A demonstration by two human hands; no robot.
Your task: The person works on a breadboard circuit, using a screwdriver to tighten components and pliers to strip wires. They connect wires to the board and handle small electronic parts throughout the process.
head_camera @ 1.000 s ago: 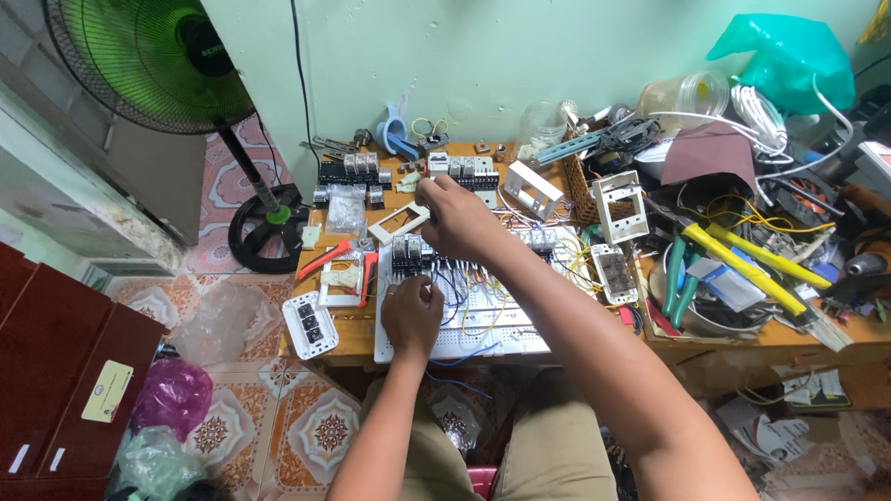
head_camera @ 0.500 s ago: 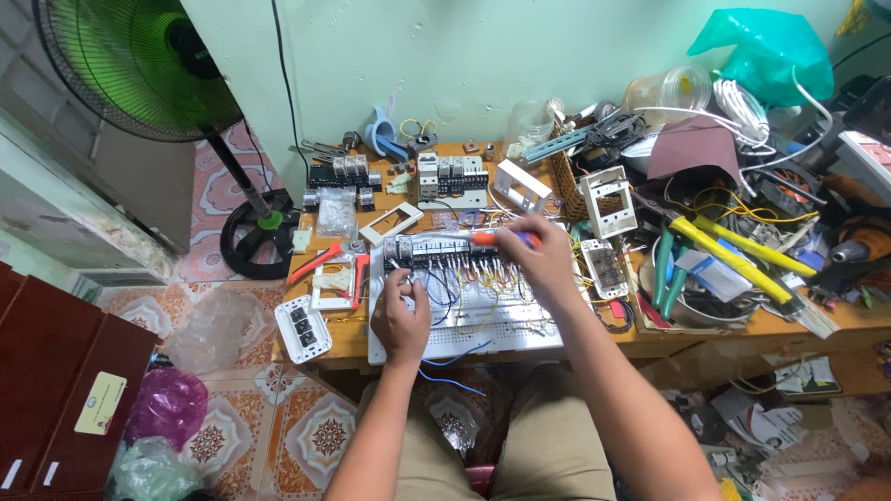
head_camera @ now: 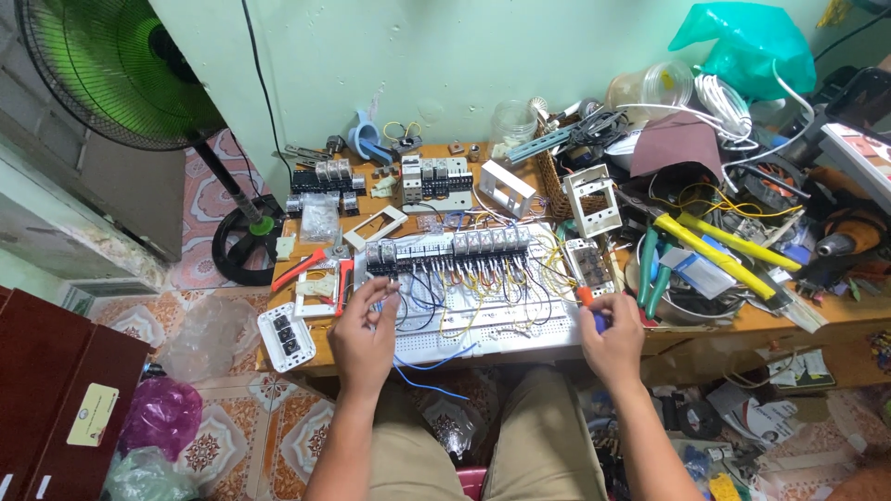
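Orange-handled screwdriver in right hand; left hand perhaps pinching wire.

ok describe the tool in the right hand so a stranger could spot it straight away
Start at the white perforated wiring board on the wooden bench. At its right edge the right hand grips a small screwdriver. Its orange and blue handle sets it apart from the long yellow-handled cutters and green-handled pliers further right.

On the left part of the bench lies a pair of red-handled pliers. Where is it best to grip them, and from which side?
Probably grip the red-handled pliers around both handles, coming from above on the left. The handles splay apart there, toward the bench edge, while the jaw end sits among plates and the wired panel. The left hand is nearest.
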